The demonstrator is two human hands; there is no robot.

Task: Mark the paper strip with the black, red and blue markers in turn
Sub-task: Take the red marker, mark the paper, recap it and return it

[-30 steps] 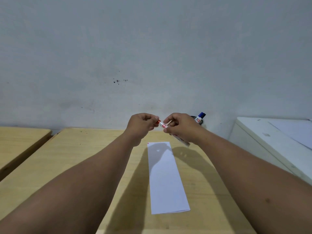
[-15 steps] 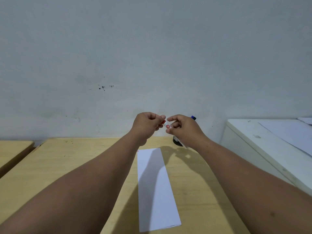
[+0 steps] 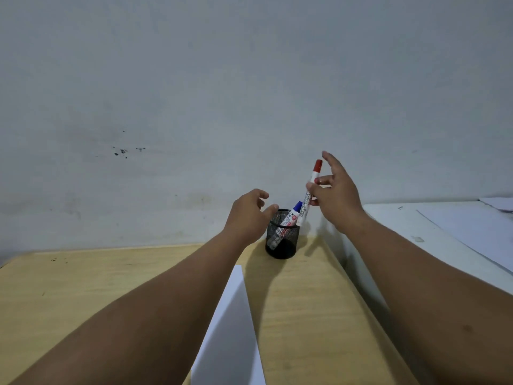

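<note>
Fingers of the left hand (image 3: 247, 215) are spread and empty at 9 o'clock of the black wire-mesh pen cup (image 3: 282, 236). At 6 o'clock lies the white paper strip (image 3: 233, 329), on the pale wooden desk (image 3: 83, 287). Inside leans the blue-capped white marker (image 3: 292, 215). The right hand (image 3: 336, 195) loosely pinches the red-capped white marker (image 3: 308, 197) mid-barrel, tail over the rim. Light, rigid, smooth: grip the barrel.

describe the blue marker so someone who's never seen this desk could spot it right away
At the far edge of the wooden desk, against the wall, stands a black mesh cup. The blue marker leans inside it, blue cap up. The red marker beside it is red-capped and in the right hand.
</note>
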